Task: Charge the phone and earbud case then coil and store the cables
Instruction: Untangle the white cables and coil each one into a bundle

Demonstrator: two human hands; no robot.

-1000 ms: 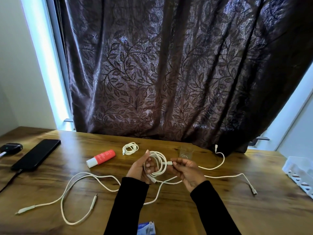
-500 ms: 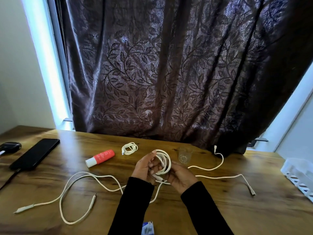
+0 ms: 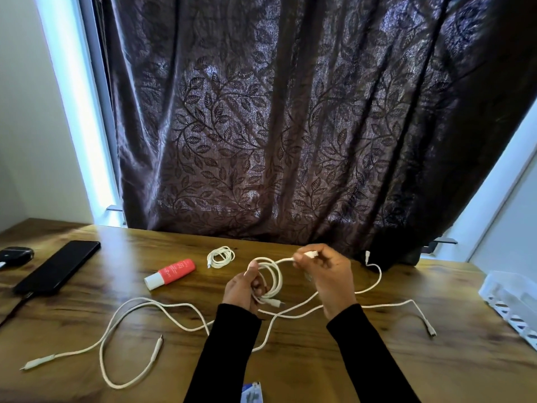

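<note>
Head camera looks down on a wooden table (image 3: 290, 373) set against a dark leaf-patterned curtain (image 3: 290, 126). At the centre, the left hand (image 3: 242, 289) grips a coil of white cable (image 3: 271, 279), its fingers curled round the bundled loops, with one plug poking out at the coil's 5 o'clock. The right hand (image 3: 325, 271), at the coil's 3 o'clock, pinches that cable's other plug end between thumb and fingertips — the strand runs from the pinch down into the loops. Both arms wear black sleeves.

Three more white cables are on the table. A small finished coil (image 3: 220, 257) lies at 11 o'clock from the hands, just beside a red tube with a white cap (image 3: 170, 274). A long loose cable (image 3: 130, 344) sprawls toward 8 o'clock, both its plugs lying free on the wood. Another loose cable (image 3: 377, 283) trails from under the right wrist toward 3 o'clock; one end rises to the curtain's hem, and a strand near it ends in a plug at about 4 o'clock.

Far out at 9 o'clock lies a black phone (image 3: 58, 267) with a dark lead at its near end, and beyond it a dark earbud case (image 3: 16, 255) at the frame's edge. A white slotted basket (image 3: 511, 301) sits at the table's 3 o'clock edge. A small blue-and-white packet (image 3: 252, 393) shows at 6 o'clock between the sleeves.
</note>
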